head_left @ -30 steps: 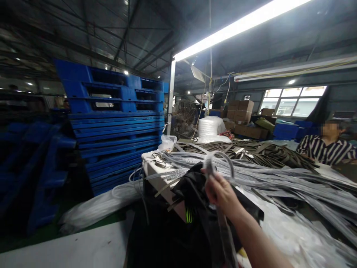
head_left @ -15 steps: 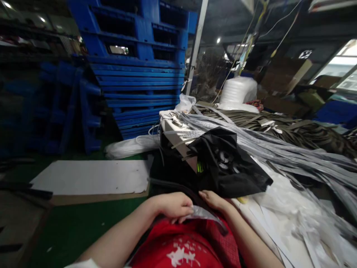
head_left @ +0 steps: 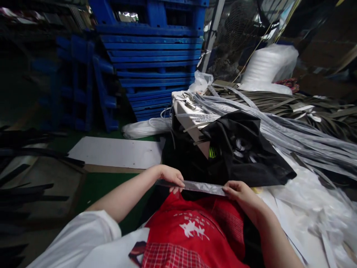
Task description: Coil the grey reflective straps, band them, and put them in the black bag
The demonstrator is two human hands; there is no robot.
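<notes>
A pale grey, shiny strip point(head_left: 205, 187) is stretched level between my two hands, just above the red apron point(head_left: 178, 219). My left hand point(head_left: 171, 178) pinches it at one side, with fingers curled round it. At the other side my right hand point(head_left: 237, 190) grips it between thumb and fingers. Some of the strip carries on to the left behind my left hand. Just beyond my right hand a black bag point(head_left: 245, 163) lies on the table corner, with small round white-and-grey pieces point(head_left: 242, 147) on it.
Many long grey strips point(head_left: 279, 119) and dark olive strips point(head_left: 329, 115) lie across the table. Crumpled clear plastic point(head_left: 306, 201) is at the right. Blue pallets point(head_left: 158, 70) are stacked behind. A white board point(head_left: 117, 152) lies on the green floor, with dark strips point(head_left: 16, 171) at far left.
My right hand has come up from beside the black bag and now holds the strip, which is pulled straight. Before, the strip hung curved from my left hand. The view has tilted down.
</notes>
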